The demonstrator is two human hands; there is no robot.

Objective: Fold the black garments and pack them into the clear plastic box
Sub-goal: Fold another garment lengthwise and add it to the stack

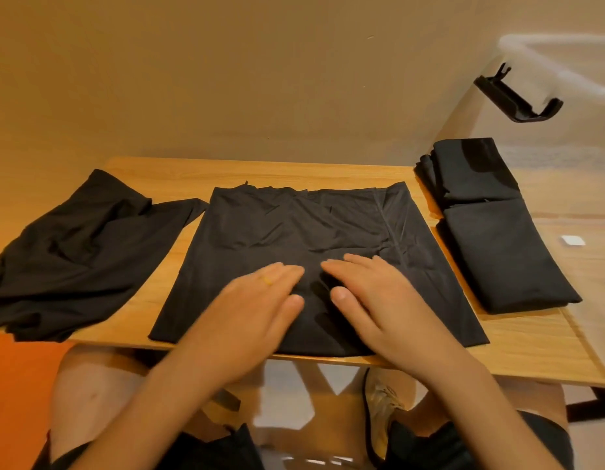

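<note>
Black garment lies spread flat at table centre, left hand and right hand pressing it with straight, open fingers, apparently smoothing creases before folding; clear plastic box waits at right

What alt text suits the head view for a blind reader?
Left hand and right hand press flat on a black garment spread on the table. A crumpled garment lies to its left; folded garments appear to lie in the clear plastic box at right.
</note>
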